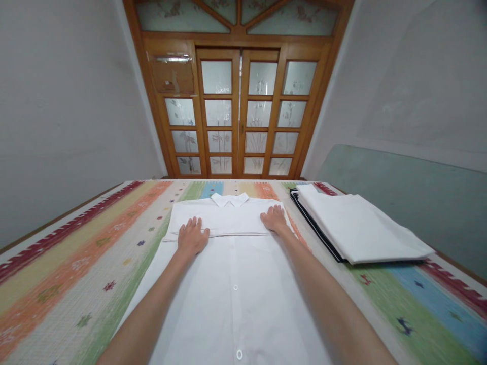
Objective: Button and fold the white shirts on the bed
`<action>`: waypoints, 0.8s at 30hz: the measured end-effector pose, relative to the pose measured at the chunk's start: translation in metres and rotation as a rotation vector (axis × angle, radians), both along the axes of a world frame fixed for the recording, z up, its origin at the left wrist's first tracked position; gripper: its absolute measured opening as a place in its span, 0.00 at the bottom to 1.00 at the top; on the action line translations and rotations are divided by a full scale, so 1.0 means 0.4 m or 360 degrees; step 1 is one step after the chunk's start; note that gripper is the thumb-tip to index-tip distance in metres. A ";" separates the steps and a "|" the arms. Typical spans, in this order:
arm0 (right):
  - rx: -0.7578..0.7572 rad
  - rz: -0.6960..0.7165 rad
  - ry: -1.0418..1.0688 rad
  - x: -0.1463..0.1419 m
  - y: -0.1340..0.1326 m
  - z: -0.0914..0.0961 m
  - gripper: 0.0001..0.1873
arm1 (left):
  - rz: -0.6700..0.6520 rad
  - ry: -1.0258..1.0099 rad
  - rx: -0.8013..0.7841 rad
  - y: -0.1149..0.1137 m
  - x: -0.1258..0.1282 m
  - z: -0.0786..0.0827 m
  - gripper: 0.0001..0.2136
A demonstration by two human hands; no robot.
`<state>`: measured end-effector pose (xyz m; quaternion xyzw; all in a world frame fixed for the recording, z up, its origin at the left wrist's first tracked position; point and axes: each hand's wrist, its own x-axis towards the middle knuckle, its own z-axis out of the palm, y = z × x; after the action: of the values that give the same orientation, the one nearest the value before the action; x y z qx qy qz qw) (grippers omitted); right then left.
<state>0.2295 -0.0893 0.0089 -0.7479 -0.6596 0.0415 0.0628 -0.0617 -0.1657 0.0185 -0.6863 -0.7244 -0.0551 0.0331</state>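
A white button-up shirt (213, 284) lies spread in front of me, its pointed collar (230, 198) at the far end and its buttons running down the middle. Across its upper part is a folded band of white fabric (232, 218) with layered edges along its near side. My left hand (193, 236) rests on the left of this band, palm down with fingers apart. On the band's right side lies my right hand (274, 219), fingers slightly bent and apart. The near end of the shirt runs out of view between my forearms.
A multicoloured striped cloth (114, 263) covers the surface under the shirt. To the right sits a stack of folded white fabric (365, 228) with a black piece (319, 230) under it. Walls rise on both sides, and a wooden glazed door (239, 116) stands beyond the far edge.
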 end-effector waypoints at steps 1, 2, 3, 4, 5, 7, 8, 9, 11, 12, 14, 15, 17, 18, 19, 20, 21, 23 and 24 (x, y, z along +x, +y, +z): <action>0.0028 0.0126 -0.0016 -0.003 0.008 0.000 0.32 | 0.0009 0.0006 -0.0011 0.007 0.004 0.003 0.28; 0.0059 0.0290 -0.0032 -0.005 0.016 0.000 0.30 | 0.0009 0.0005 -0.0034 0.017 0.007 0.007 0.28; 0.0087 0.0460 -0.0046 -0.006 0.022 0.000 0.29 | -0.0005 -0.0001 -0.0071 0.029 0.010 0.010 0.29; 0.0107 0.0600 -0.0058 -0.006 0.028 0.000 0.29 | -0.0028 -0.0009 -0.0123 0.045 0.012 0.013 0.29; 0.0113 0.0685 -0.0063 -0.006 0.032 -0.001 0.30 | -0.0052 -0.0022 -0.0183 0.062 0.014 0.015 0.29; 0.0090 0.0684 -0.0051 -0.007 0.036 -0.002 0.29 | -0.0088 -0.0067 -0.0286 0.100 0.018 0.016 0.29; 0.0074 0.0644 -0.0041 -0.008 0.036 -0.002 0.28 | -0.0083 -0.0095 -0.0304 0.119 0.020 0.015 0.29; 0.0059 0.0603 -0.0031 -0.011 0.036 -0.002 0.27 | -0.0058 -0.0119 -0.0290 0.136 0.024 0.012 0.30; 0.0035 0.0517 -0.0023 -0.021 0.034 -0.002 0.28 | 0.0017 -0.0144 -0.0210 0.166 0.032 0.003 0.31; 0.0030 0.0473 -0.0021 -0.029 0.033 -0.001 0.28 | 0.0045 -0.0139 -0.0166 0.178 0.036 -0.001 0.31; 0.0044 0.0386 -0.0009 -0.048 0.030 0.001 0.29 | 0.0023 -0.0111 -0.0106 0.199 0.044 -0.009 0.30; 0.0065 0.0346 -0.0002 -0.059 0.028 0.003 0.29 | -0.0043 -0.0094 -0.0093 0.208 0.047 -0.012 0.29; 0.0139 0.0290 -0.0012 -0.079 0.028 0.008 0.30 | -0.0239 -0.0065 -0.0081 0.224 0.049 -0.015 0.27; 0.0183 0.0277 -0.0031 -0.088 0.030 0.010 0.30 | -0.0323 -0.0058 -0.0078 0.231 0.049 -0.015 0.26; 0.0223 0.0274 -0.0055 -0.094 0.033 0.011 0.29 | -0.0377 -0.0060 -0.0065 0.237 0.048 -0.014 0.26; 0.0254 0.0292 -0.0078 -0.098 0.039 0.011 0.29 | -0.0407 -0.0062 -0.0036 0.242 0.047 -0.013 0.25; 0.0277 0.0340 -0.0100 -0.100 0.046 0.009 0.28 | -0.0414 -0.0068 0.0003 0.247 0.047 -0.012 0.24; 0.0293 0.0521 -0.0128 -0.098 0.063 0.002 0.27 | -0.0403 -0.0074 0.0094 0.253 0.047 -0.010 0.22; 0.0288 0.0622 -0.0132 -0.096 0.072 -0.002 0.27 | -0.0404 -0.0071 0.0139 0.256 0.047 -0.009 0.21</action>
<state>0.1910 -0.0606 0.0080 -0.5981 -0.7951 -0.0372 0.0932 -0.0429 -0.0632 0.0148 -0.7690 -0.6292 -0.1057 0.0396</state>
